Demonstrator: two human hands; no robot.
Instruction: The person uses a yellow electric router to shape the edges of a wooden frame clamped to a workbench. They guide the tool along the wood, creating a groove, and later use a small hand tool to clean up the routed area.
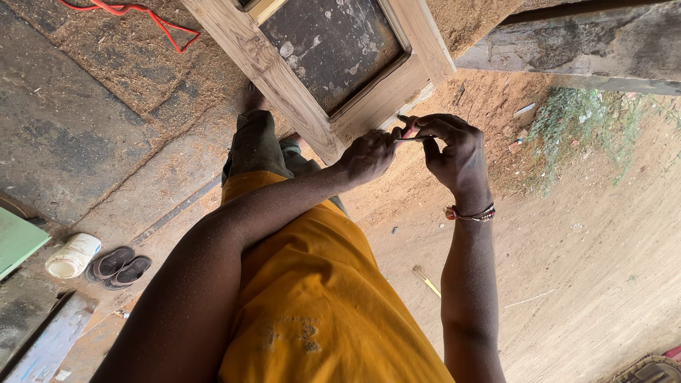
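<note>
Both hands meet just right of the frame's centre, directly beside the lower corner of a wooden frame point(284, 78) that runs down from the top of the picture.

The left hand point(367, 156) is closed. Its fingers are curled and pressed together around one end of a thin metal piece point(411, 139), apparently a small blade or nail; its exact kind cannot be told at this size. The right hand point(454, 152) is cupped, with the thumb and fingertips pinching the other end of the same piece, where a small pink part shows. Holding it at both ends keeps the slender piece steady and level between the hands. A beaded bracelet point(469, 213) circles the right wrist.

The metal piece sits in the air close to the frame's corner, near it but not visibly touching.

The wooden frame encloses a dark, spotted panel point(330, 42) and appears to rest against the person's leg point(254, 145), which would brace it upright within arm's reach.

Around the work:
- a red cord point(152, 15) on the sawdust-covered ground, upper left;
- a pair of sandals point(119, 267) and a white tub point(72, 255), left edge, well apart from the hands;
- a yellow-handled stick point(427, 281) lying on the sand, lower centre;
- a green shrub point(578, 120), upper right.
</note>
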